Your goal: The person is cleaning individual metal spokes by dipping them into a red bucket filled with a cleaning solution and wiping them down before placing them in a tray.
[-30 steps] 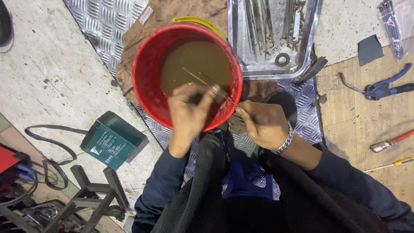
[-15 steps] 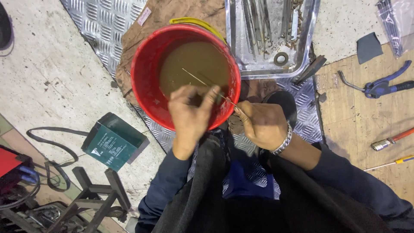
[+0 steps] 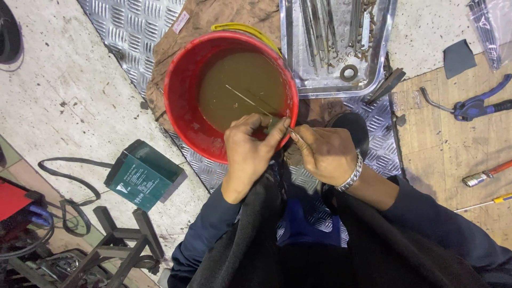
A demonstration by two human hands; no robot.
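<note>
Presently both hands are held together over the near rim of a red bucket [image 3: 178,106], which stands on a brown cloth [image 3: 234,13] laid across diamond-pattern metal plate [image 3: 114,26] on the floor. The bucket holds murky brown liquid [image 3: 242,88]. The left hand [image 3: 248,154] has its fingers [image 3: 250,125] pinched on a small dark piece [image 3: 274,124] at the rim, and a thin metal rod [image 3: 248,100] runs from that piece out over the liquid, slanting away to the upper left. The right hand [image 3: 322,154], wearing a silver chain bracelet [image 3: 352,173] at the wrist, has its fingertips [image 3: 294,136] closed just beside the left hand's, at the near end of the rod; whether they grip the rod itself cannot be told, since the contact point is too small. Behind the bucket sits a shallow metal tray [image 3: 386,48] containing long metal rods and a ring-shaped washer [image 3: 349,72]. A yellow strip [image 3: 245,29] curves between the bucket's far rim and the tray. To the left, on the concrete floor, lies a green box-shaped battery [image 3: 141,176] with a black cable [image 3: 58,170] near it. To the right, on wooden boards, lie a blue-handled tool [image 3: 480,104] and an orange-handled screwdriver [image 3: 488,173], well apart from the hands.
</note>
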